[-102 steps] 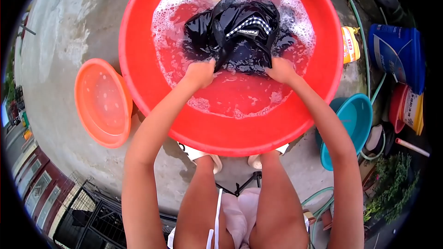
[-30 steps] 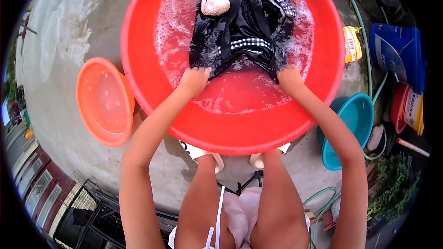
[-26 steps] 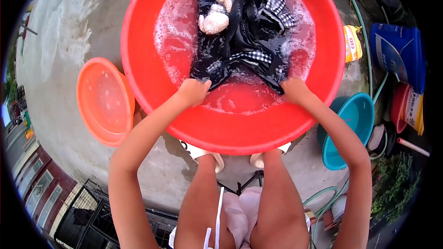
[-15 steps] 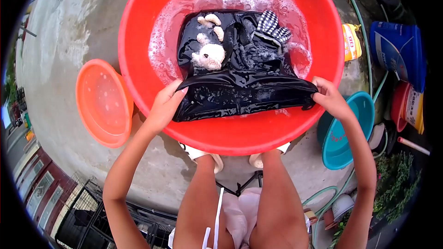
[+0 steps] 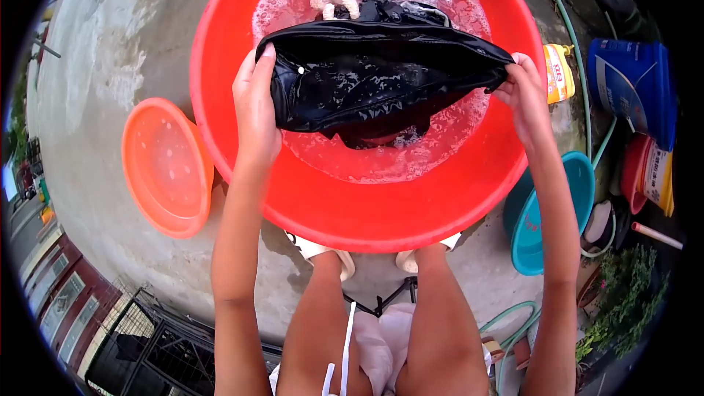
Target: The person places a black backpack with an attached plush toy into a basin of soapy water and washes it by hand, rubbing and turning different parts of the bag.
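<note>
A wet, shiny black bag (image 5: 381, 81) is stretched between my hands above soapy water in a large red basin (image 5: 367, 224). My left hand (image 5: 255, 99) pinches the left end of its rim, thumb on top. At the opposite end, my right hand (image 5: 524, 88) grips the rim's corner between thumb and fingers. The rim gapes toward me, showing the dark inside and a small white dot near the left. Behind the raised rim, cream plush pieces (image 5: 335, 6) stick out on the far side. The bag's lower part hangs into the water.
An orange basin (image 5: 167, 169) stands left on the wet concrete. To the right are a teal basin (image 5: 554, 213), a yellow-and-white packet (image 5: 559, 73), a blue bucket (image 5: 634, 88) and a green hose (image 5: 576, 37). My legs are close to the red basin's near edge.
Both hands have lifted the bag's near edge up and away from me. Its mouth has come open toward me, and the white plush head and checked bow are now hidden behind it.
</note>
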A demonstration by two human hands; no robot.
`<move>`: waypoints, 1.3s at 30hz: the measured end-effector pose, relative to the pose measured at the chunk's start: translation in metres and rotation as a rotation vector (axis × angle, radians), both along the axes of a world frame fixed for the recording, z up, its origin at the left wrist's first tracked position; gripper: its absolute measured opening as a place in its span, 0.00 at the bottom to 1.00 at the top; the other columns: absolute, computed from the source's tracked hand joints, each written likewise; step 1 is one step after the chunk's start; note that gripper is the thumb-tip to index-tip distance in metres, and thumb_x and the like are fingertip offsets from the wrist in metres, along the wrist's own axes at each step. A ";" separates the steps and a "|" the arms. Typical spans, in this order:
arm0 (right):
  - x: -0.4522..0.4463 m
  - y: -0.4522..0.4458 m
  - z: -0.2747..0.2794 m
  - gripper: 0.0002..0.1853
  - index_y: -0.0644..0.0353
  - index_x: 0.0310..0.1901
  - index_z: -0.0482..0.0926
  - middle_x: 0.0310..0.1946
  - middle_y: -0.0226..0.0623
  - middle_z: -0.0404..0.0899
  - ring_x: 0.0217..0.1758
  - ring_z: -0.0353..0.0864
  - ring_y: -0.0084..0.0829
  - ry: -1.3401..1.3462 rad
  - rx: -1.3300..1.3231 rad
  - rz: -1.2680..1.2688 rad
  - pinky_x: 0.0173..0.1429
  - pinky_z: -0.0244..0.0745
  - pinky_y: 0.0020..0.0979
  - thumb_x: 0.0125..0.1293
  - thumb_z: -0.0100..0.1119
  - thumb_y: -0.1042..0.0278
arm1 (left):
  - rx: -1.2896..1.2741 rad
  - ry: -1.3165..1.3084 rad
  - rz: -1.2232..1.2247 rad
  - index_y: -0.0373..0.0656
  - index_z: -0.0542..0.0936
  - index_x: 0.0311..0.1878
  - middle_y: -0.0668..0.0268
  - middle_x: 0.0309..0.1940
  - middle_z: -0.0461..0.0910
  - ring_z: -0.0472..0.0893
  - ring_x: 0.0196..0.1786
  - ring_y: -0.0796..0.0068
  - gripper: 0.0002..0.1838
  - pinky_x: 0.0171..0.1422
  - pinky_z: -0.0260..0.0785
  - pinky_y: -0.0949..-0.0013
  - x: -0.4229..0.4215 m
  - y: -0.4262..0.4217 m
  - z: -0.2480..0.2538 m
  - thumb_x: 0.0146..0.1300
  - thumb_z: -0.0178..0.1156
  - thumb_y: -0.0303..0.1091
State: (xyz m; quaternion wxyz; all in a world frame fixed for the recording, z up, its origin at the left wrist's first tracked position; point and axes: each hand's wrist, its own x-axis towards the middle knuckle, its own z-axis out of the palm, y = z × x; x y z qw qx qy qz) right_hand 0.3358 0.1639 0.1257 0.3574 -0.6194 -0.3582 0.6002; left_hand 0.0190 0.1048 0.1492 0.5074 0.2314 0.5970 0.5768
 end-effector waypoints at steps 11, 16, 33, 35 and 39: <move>-0.071 -0.036 -0.081 0.18 0.65 0.49 0.70 0.43 0.36 0.76 0.45 0.74 0.24 0.112 -0.139 0.151 0.51 0.67 0.25 0.58 0.57 0.68 | -0.239 0.187 -0.325 0.34 0.70 0.44 0.65 0.38 0.72 0.69 0.41 0.80 0.19 0.48 0.61 0.75 0.061 -0.005 -0.115 0.59 0.58 0.41; -0.078 -0.047 -0.117 0.21 0.67 0.53 0.68 0.44 0.37 0.76 0.44 0.75 0.28 0.164 -0.305 0.068 0.51 0.67 0.28 0.57 0.54 0.72 | -0.390 0.193 -0.331 0.30 0.69 0.50 0.54 0.47 0.73 0.71 0.50 0.67 0.26 0.56 0.61 0.69 0.067 -0.023 -0.143 0.57 0.58 0.43; -0.021 -0.049 0.002 0.13 0.69 0.40 0.76 0.29 0.34 0.78 0.28 0.76 0.25 -0.131 -0.195 0.341 0.35 0.70 0.28 0.51 0.59 0.74 | -0.290 0.287 -0.238 0.36 0.73 0.42 0.64 0.35 0.76 0.74 0.38 0.76 0.17 0.45 0.67 0.71 -0.016 -0.043 -0.035 0.51 0.64 0.34; -0.020 -0.044 0.036 0.09 0.65 0.37 0.76 0.22 0.33 0.74 0.22 0.72 0.25 -0.230 -0.187 0.391 0.27 0.67 0.31 0.53 0.55 0.74 | -0.291 0.336 -0.226 0.37 0.73 0.40 0.65 0.32 0.76 0.74 0.35 0.77 0.12 0.42 0.67 0.72 -0.023 -0.038 0.001 0.54 0.60 0.33; -0.022 -0.036 0.107 0.09 0.59 0.38 0.74 0.21 0.33 0.70 0.19 0.69 0.26 -0.262 -0.188 0.359 0.20 0.65 0.32 0.54 0.50 0.74 | -0.233 0.431 -0.123 0.38 0.73 0.36 0.65 0.28 0.75 0.73 0.32 0.76 0.09 0.37 0.66 0.70 -0.033 -0.030 0.064 0.56 0.58 0.31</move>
